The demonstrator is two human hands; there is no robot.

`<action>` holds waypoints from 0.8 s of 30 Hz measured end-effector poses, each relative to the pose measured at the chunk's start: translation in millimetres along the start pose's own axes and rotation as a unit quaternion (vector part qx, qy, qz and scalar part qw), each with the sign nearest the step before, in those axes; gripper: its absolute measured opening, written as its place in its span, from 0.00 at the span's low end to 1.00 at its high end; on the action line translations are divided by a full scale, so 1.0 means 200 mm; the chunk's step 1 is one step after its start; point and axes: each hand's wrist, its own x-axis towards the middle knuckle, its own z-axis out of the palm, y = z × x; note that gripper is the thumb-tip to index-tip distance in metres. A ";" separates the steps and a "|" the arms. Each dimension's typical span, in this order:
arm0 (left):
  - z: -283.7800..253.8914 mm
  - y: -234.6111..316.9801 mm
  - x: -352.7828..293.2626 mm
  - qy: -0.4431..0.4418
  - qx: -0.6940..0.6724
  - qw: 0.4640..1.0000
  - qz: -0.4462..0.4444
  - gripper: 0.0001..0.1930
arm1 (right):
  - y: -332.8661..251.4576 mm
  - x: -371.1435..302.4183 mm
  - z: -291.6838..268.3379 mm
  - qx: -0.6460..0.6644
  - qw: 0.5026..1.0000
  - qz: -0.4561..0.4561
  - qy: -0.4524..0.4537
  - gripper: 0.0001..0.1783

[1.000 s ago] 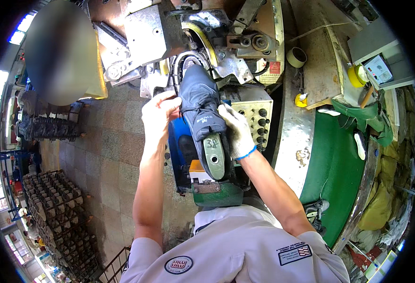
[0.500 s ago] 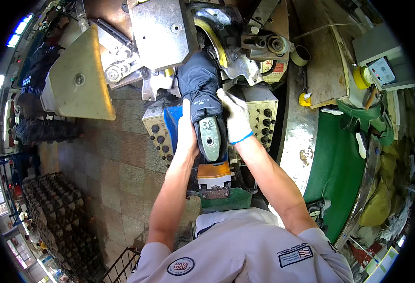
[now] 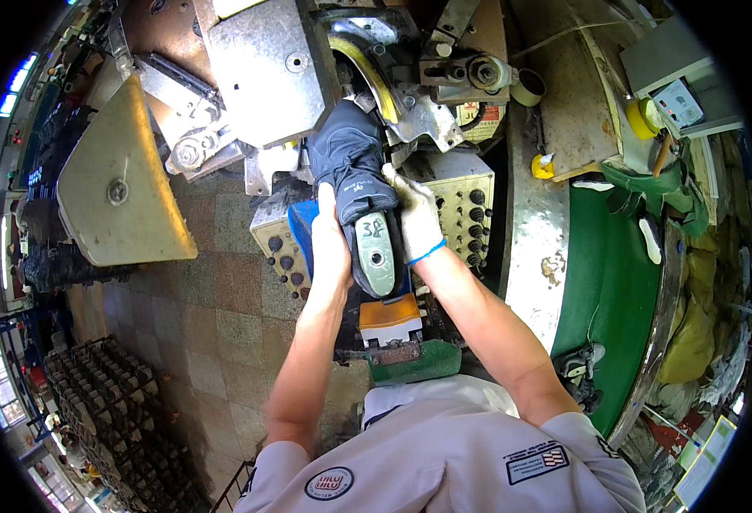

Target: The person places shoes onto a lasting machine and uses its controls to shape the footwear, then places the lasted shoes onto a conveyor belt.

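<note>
A dark grey lace-up shoe upper (image 3: 348, 162) sits on a pale green shoe last (image 3: 377, 272); its toe points away from me, beneath the metal head of a machine (image 3: 267, 73). My left hand (image 3: 332, 248), which looks bare, is closed along the shoe's left side near the heel. On the opposite side my right hand (image 3: 417, 215) grips it, wearing a white glove with a blue cuff. The fingers' undersides are hidden by the shoe. Just below the heel end is an orange-brown pad (image 3: 390, 312) on a metal bracket.
Control boxes with black knobs (image 3: 466, 209) flank the shoe. A large pale plate (image 3: 120, 184) juts out at the left. To the right runs a green-topped bench (image 3: 602, 299) with a metal edge and shoe pieces. Racks of dark items (image 3: 115, 410) stand on the tiled floor at lower left.
The view has shifted and turned slightly, so the machine appears further left. The shoe's heel end now tilts slightly more to the right. Both hands keep their hold on it.
</note>
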 end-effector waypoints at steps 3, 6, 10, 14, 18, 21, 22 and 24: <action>0.00 -0.06 0.02 -0.009 -0.016 0.999 0.027 0.31 | 0.04 0.04 -0.08 -0.008 1.000 0.003 -0.004 0.20; -0.02 -0.11 0.06 0.050 -0.035 0.998 0.019 0.27 | 0.02 -0.02 0.01 0.050 0.999 0.011 0.017 0.14; -0.06 -0.23 0.12 0.013 -0.089 0.995 0.048 0.29 | -0.02 0.02 -0.02 -0.044 0.999 0.011 0.012 0.11; -0.12 -0.33 0.21 -0.013 -0.119 0.991 0.061 0.29 | -0.07 0.00 -0.01 -0.139 0.990 -0.034 -0.008 0.16; -0.12 -0.34 0.19 -0.068 -0.151 0.985 0.056 0.28 | -0.02 0.01 -0.05 -0.144 0.988 -0.053 0.001 0.18; -0.08 -0.21 0.13 -0.096 -0.156 0.983 0.021 0.28 | -0.04 -0.02 -0.01 -0.120 0.991 -0.055 0.016 0.19; -0.06 -0.17 0.10 -0.099 -0.164 0.981 0.001 0.29 | -0.04 -0.03 -0.01 -0.129 0.990 -0.056 0.019 0.19; -0.05 -0.14 0.11 -0.098 -0.145 0.985 0.009 0.29 | -0.04 -0.02 0.00 -0.106 0.991 -0.077 0.010 0.18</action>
